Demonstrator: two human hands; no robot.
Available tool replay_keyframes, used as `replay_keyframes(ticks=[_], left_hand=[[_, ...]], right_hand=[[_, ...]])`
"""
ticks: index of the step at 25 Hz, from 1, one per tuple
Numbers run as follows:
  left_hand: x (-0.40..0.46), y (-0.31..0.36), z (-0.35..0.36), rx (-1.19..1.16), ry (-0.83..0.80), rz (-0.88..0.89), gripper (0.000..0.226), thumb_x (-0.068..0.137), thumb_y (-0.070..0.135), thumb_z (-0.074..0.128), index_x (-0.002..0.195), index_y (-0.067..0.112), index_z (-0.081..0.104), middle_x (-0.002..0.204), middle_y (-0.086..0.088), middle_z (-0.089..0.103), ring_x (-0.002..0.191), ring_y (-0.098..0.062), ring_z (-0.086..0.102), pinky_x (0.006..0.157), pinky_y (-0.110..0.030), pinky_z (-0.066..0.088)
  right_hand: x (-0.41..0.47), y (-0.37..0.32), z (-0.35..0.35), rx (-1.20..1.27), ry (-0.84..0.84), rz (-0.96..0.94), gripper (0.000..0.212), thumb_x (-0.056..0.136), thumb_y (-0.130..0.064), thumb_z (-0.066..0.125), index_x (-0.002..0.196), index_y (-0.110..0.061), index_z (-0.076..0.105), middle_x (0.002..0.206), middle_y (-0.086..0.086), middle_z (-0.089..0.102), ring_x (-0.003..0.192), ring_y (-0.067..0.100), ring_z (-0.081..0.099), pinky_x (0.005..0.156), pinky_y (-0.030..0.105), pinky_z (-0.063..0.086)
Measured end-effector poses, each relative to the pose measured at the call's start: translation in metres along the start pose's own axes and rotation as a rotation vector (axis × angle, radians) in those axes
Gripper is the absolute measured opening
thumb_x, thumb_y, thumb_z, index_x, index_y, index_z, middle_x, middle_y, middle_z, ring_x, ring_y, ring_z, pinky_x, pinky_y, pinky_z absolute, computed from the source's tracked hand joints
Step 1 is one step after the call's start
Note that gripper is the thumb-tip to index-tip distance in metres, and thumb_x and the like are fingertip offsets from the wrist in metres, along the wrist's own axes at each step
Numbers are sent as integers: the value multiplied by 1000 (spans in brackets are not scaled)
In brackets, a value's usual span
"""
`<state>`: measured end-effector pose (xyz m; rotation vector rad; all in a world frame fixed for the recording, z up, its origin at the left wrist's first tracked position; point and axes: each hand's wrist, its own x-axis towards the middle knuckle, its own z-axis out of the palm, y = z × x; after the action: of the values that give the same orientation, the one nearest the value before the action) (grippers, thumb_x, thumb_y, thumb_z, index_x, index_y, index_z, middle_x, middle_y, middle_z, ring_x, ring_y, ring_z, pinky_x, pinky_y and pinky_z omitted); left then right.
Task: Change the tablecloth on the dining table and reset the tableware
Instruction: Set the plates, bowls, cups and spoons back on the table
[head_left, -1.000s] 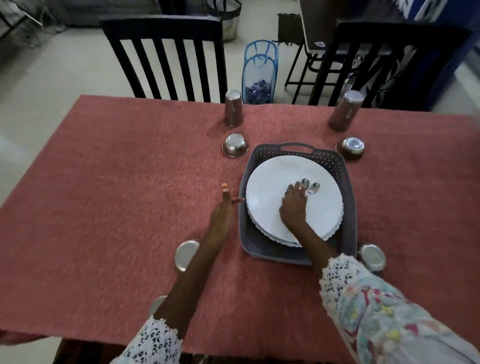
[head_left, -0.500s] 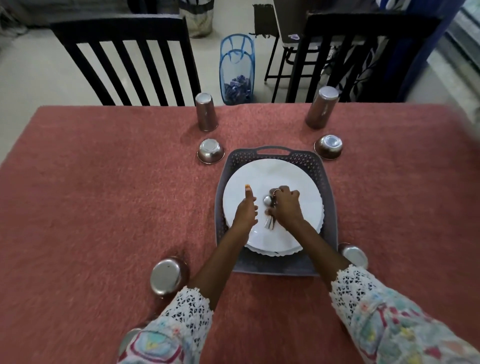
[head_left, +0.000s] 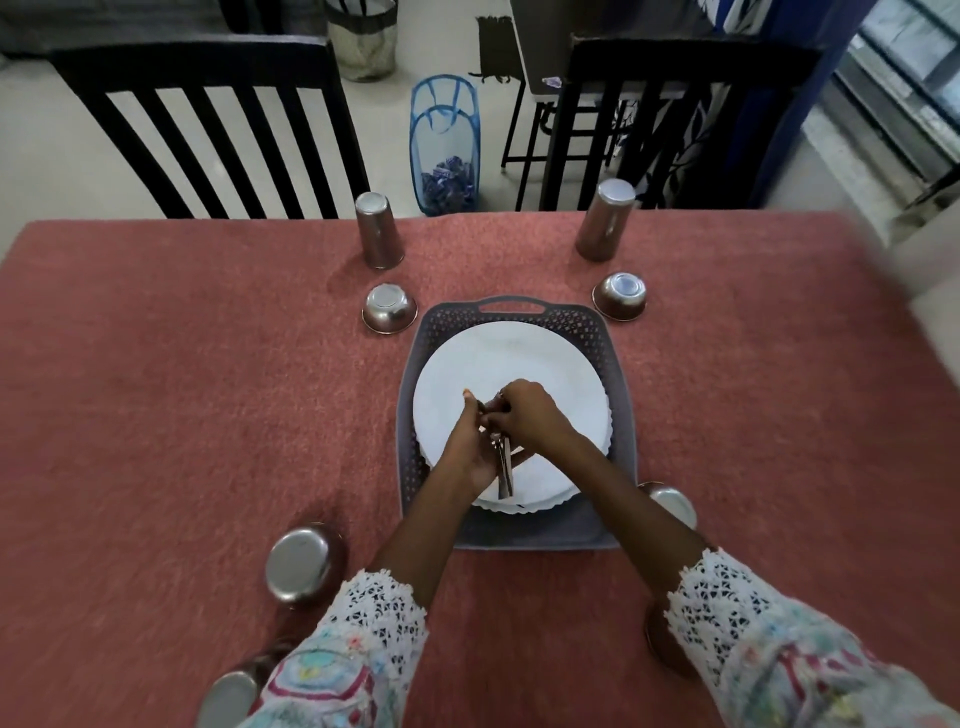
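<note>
Head view: both hands meet over the stack of white plates (head_left: 511, 358) in the grey tray (head_left: 621, 410) at table centre, the right hand (head_left: 524, 415) curled round a bundle of spoons (head_left: 504, 467) and the left hand (head_left: 467, 447) closing on their handles. The spoons look light, stiff and slippery, best gripped mid-handle; their number cannot be told. Counted on the red tablecloth (head_left: 156, 389): two upturned tumblers at 11 and 1 o'clock, and four upturned steel bowls at 11, 1, 5 and 7 o'clock.
</note>
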<state>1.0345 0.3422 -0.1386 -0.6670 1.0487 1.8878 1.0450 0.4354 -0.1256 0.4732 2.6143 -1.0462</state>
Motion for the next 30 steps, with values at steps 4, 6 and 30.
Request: replay_keyframes(ticks=[4, 6, 30], left_hand=[[-10, -1, 9, -56, -74, -27, 53, 98, 52, 24, 94, 15, 61, 76, -6, 73, 63, -20, 72, 57, -31, 58], [-16, -3, 18, -14, -85, -24, 40, 101, 39, 31, 91, 12, 59, 82, -9, 67, 58, -19, 70, 52, -27, 58], [-23, -125, 142, 524, -272, -109, 27, 102, 14, 29, 85, 12, 50, 52, 0, 55, 34, -3, 48, 34, -9, 34]], right_hand=[[-27, -13, -20, 85, 221, 41, 29, 92, -27, 54, 87, -1, 66, 86, 11, 70, 78, 22, 63, 62, 26, 40], [-50, -11, -33, 161, 360, 32, 24, 94, -23, 52, 90, -2, 65, 87, 8, 69, 76, 19, 62, 66, 28, 42], [-210, 238, -101, 93, 161, 534, 20, 78, 6, 64, 95, -1, 73, 90, 12, 72, 70, 13, 60, 56, 20, 45]])
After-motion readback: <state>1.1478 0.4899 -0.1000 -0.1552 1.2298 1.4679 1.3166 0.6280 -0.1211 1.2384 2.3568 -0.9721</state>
